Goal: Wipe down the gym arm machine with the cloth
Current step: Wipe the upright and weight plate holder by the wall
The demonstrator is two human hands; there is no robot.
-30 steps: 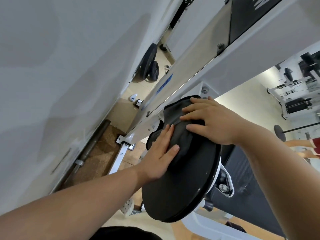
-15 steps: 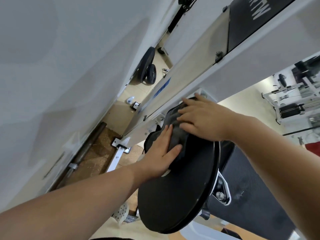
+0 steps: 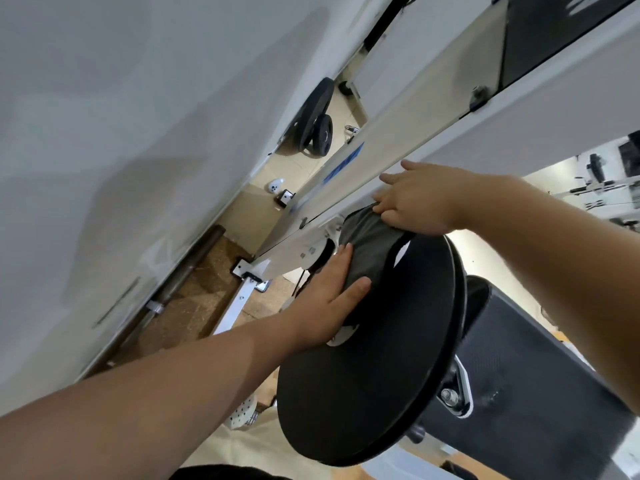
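On black disc (image 3: 381,375), left hand (image 3: 325,299) flat, fingers straight, pressing dark cloth (image 3: 367,244), right hand (image 3: 415,202) outstretched on cloth at disc's top rim.

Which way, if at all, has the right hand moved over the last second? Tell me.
Yes. The right hand has slid up the black disc to its top rim, fingertips now reaching the white frame beam.

The cloth (image 3: 367,247) is dark grey; the disc (image 3: 381,368) is matte black. The machine frame (image 3: 554,109) is white, with a blue label (image 3: 343,164) and a black panel (image 3: 554,29) lettered in white. The seat pad (image 3: 519,358) is black with a fine dotted texture. The floor (image 3: 263,216) is beige, and the mat (image 3: 194,292) is speckled brown.
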